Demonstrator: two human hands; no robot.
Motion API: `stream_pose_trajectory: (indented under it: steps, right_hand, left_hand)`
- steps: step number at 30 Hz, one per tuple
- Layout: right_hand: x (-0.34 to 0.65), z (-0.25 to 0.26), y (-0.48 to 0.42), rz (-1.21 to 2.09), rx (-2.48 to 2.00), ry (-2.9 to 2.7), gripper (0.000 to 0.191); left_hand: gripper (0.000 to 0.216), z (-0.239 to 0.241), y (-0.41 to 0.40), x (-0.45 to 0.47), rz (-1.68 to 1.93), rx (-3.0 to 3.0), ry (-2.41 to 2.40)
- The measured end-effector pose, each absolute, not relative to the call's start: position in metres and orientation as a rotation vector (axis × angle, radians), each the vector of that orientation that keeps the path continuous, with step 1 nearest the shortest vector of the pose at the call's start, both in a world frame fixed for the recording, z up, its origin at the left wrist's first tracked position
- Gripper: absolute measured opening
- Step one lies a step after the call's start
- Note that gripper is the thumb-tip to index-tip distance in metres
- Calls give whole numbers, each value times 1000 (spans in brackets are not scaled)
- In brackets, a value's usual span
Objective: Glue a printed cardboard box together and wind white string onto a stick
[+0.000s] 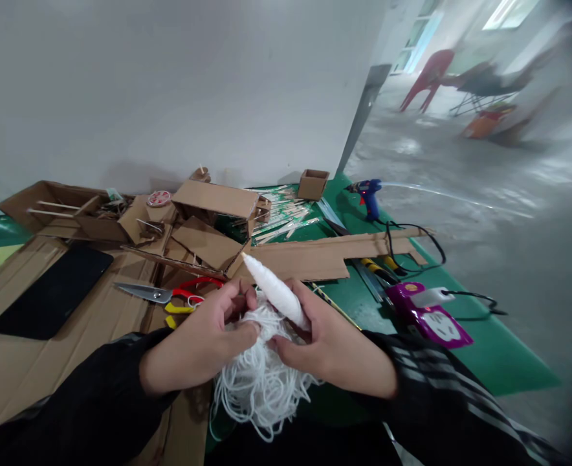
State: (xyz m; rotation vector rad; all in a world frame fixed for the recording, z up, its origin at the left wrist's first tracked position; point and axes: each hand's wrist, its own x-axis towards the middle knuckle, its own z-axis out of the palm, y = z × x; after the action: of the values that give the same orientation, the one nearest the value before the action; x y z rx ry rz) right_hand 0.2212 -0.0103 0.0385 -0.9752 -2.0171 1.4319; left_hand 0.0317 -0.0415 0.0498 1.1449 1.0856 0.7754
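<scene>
A loose tangle of white yarn (pixel 261 382) hangs below my two hands, near the front edge of the table. My left hand (pixel 222 330) is closed on the yarn, thumb and fingers pinching the strands. In my right hand (pixel 310 336) is a white cone-shaped piece wound with yarn (pixel 274 285), its pale pointed tip up and tilted to the left. The right thumb presses against the yarn as well. Part of the wound piece's lower end is hidden by the right hand. Red-handled scissors (pixel 169 294) lie just left of my left hand.
Cardboard boxes (pixel 218 197) and thin wooden sticks (pixel 286 210) stand along the wall. A blue glue gun (pixel 371 197) with a black cord rests at the back right, and a purple power strip (pixel 426 314) sits at right. A black tablet-like slab (pixel 53 291) lies on cardboard at left.
</scene>
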Motion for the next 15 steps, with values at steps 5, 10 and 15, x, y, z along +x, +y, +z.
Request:
stream_pose_trajectory:
  steps: [5,10,15]
  right_hand:
    - [220,35,-10,1479,-959,-2012,28]
    - [220,32,-9,1516,-964,-1994,27]
    - [218,29,-9,1534,-978,-1997,26]
  left_hand:
    - [16,48,-44,31,659,1439,1240]
    - [24,51,-43,28,383,1895,1544]
    - [25,50,-36,25,66,2285,1797]
